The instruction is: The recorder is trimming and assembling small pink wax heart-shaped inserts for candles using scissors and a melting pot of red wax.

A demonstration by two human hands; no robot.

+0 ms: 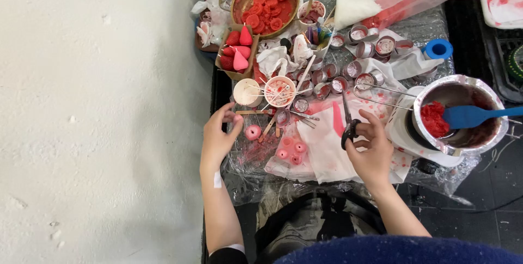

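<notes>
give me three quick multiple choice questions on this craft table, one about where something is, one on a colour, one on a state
1. Where is the metal pot?
A. left of both hands
B. right of the right hand
C. on the floor

2. What colour is the spatula in the pot?
A. blue
B. green
C. yellow

3. What is the right hand doing?
A. resting flat and empty
B. gripping the spatula
C. holding scissors

Answers:
1 B, the pot stands at the table's right end, past the right hand.
2 A, its blade and handle are blue against the red wax.
3 C, the fingers are through the black handles of the scissors, blades pointing away.
</notes>
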